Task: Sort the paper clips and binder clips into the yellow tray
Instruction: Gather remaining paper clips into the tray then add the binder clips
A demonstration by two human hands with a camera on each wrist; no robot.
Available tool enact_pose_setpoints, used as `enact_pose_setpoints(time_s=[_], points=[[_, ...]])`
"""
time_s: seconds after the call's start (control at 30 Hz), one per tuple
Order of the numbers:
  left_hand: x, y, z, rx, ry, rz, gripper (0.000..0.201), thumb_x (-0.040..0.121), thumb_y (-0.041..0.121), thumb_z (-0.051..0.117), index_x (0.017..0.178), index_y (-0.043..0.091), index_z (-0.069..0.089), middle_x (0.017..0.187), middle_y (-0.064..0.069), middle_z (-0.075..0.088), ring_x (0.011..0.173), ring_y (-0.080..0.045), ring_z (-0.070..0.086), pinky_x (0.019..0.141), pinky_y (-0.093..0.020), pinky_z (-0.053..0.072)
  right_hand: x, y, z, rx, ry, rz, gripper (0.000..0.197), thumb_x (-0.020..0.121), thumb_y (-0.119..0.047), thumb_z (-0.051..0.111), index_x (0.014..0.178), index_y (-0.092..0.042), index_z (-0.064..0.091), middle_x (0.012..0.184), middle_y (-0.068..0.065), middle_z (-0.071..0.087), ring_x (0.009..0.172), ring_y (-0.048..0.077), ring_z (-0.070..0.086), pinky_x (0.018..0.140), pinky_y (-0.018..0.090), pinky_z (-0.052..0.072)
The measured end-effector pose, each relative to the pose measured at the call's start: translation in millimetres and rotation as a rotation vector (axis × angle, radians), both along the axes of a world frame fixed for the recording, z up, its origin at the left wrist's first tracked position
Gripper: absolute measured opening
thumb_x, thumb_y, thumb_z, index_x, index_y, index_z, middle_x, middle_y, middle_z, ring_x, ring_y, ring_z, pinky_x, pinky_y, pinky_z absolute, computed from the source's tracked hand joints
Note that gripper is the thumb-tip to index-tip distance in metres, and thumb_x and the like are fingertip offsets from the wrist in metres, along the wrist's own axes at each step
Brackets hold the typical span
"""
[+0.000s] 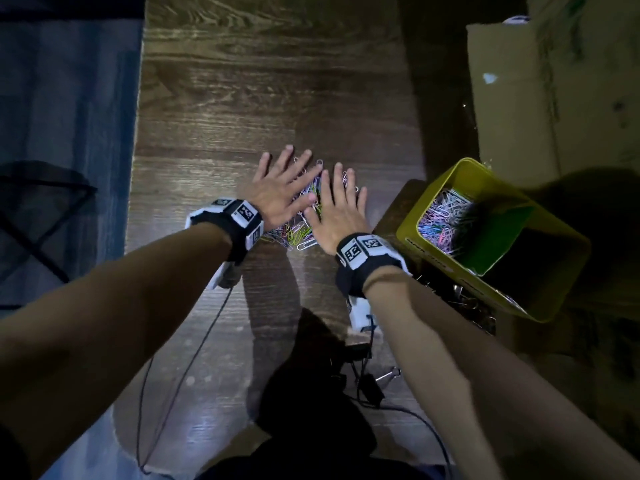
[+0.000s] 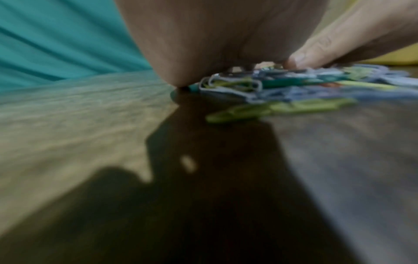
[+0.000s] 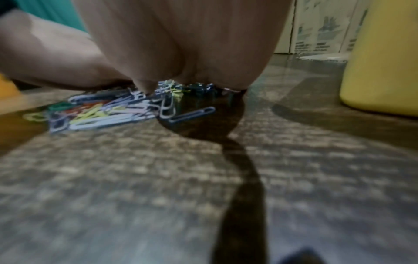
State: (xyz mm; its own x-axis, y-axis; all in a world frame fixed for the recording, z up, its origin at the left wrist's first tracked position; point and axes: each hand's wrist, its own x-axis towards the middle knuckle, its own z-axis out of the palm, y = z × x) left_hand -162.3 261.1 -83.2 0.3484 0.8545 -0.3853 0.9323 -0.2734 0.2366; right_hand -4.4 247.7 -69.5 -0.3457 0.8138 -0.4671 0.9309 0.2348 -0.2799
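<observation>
Paper clips (image 1: 294,230) lie in a loose multicoloured heap on the bench (image 1: 242,98), directly beneath both palms. Left hand (image 1: 280,188) and right hand (image 1: 337,209) rest flat on the heap, fingers (image 1: 349,181) straight and spread, gripping nothing — thumbs near each other over the middle. Heap runs roughly from near-left to far-right under the hands, with stragglers at the near edge by the left wrist. Yellow tray (image 1: 433,195) stands to the right, just beside the right hand and clear of the heap; it already holds paper clips. Right hand is the nearer — judged best placed to sweep or carry clips rightward. Binder clips (image 1: 464,299) sit dim near the tray's near side, apart from both hands
</observation>
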Motion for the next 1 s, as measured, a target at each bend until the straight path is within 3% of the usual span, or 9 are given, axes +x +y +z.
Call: enact_pose_setpoints(time_s=[0.33,0.4,0.5,0.6,0.67,0.73,0.83,0.9,1.0], points=[[7,-84,3,-0.058,-0.054,-0.020,0.077,0.081,0.065,-0.013,0.146,0.024,-0.009,0.151,0.003,-0.018,0.140,-0.019,-0.022,0.114,-0.043,-0.013,-1,-74,4,-0.053,0.004,0.084,0.064,0.100,-0.035,0.017,0.146,-0.002,-0.013,0.155,0.015,-0.021,0.143,0.028,-0.023,0.115,0.044,-0.012],[8,-100,5,-0.072,-0.077,-0.016,0.079,0.079,0.067,-0.014,0.145,0.023,-0.010,0.152,0.003,-0.018,0.140,-0.019,-0.023,0.114,-0.042,-0.014,2,-85,6,-0.091,0.021,0.110,0.067,0.100,-0.035,0.020,0.145,-0.001,-0.014,0.155,0.015,-0.023,0.142,0.028,-0.025,0.114,0.043,-0.013],[8,-122,7,-0.113,-0.132,-0.011,0.082,0.078,0.071,-0.014,0.144,0.024,-0.011,0.152,0.004,-0.016,0.140,-0.018,-0.023,0.115,-0.042,-0.013,11,-95,13,-0.177,0.111,0.146,0.080,0.097,-0.040,0.037,0.147,-0.001,-0.012,0.154,0.015,-0.025,0.141,0.028,-0.027,0.117,0.045,-0.012],[5,-134,17,-0.121,-0.284,0.050,0.079,0.080,0.074,0.000,0.145,0.029,-0.002,0.154,0.005,-0.005,0.142,-0.015,-0.014,0.117,-0.048,-0.002,26,-102,20,-0.131,0.216,0.090,0.093,0.090,-0.046,0.052,0.149,-0.006,-0.008,0.156,0.013,-0.019,0.144,0.027,-0.021,0.119,0.045,-0.005],[-1,-138,21,0.002,-0.311,0.167,0.074,0.084,0.072,0.016,0.146,0.032,0.006,0.156,-0.001,0.009,0.143,-0.018,0.000,0.116,-0.052,0.009,32,-105,22,-0.054,0.191,0.019,0.103,0.082,-0.055,0.059,0.150,-0.011,-0.006,0.158,0.011,-0.011,0.145,0.027,-0.012,0.119,0.046,0.002],[-9,-137,27,0.107,-0.216,0.342,0.077,0.081,0.074,0.026,0.145,0.033,0.016,0.152,-0.007,0.022,0.140,-0.027,0.019,0.111,-0.056,0.023,33,-107,25,-0.016,0.129,-0.029,0.109,0.075,-0.062,0.063,0.150,-0.015,0.000,0.158,0.010,0.002,0.145,0.029,0.001,0.118,0.048,0.012],[-10,-139,36,0.015,-0.051,0.403,0.087,0.069,0.084,0.034,0.142,0.037,0.020,0.143,-0.007,0.032,0.124,-0.030,0.037,0.099,-0.052,0.040,24,-108,29,-0.008,0.077,-0.047,0.101,0.071,-0.061,0.068,0.148,-0.018,0.017,0.151,0.010,0.020,0.136,0.030,0.019,0.111,0.047,0.026],[0,-146,39,-0.037,-0.041,0.344,0.088,0.068,0.075,0.053,0.142,0.039,0.021,0.137,-0.007,0.036,0.118,-0.028,0.040,0.094,-0.047,0.044,18,-111,32,0.006,0.117,-0.059,0.090,0.073,-0.052,0.072,0.144,-0.017,0.029,0.143,0.009,0.029,0.130,0.029,0.026,0.108,0.043,0.031],[13,-159,38,-0.029,-0.084,0.328,0.079,0.074,0.047,0.069,0.141,0.036,0.030,0.136,-0.010,0.039,0.117,-0.028,0.040,0.099,-0.041,0.041,11,-117,35,-0.019,0.165,-0.056,0.071,0.081,-0.034,0.071,0.139,-0.011,0.038,0.140,0.009,0.034,0.129,0.031,0.029,0.110,0.040,0.031]])
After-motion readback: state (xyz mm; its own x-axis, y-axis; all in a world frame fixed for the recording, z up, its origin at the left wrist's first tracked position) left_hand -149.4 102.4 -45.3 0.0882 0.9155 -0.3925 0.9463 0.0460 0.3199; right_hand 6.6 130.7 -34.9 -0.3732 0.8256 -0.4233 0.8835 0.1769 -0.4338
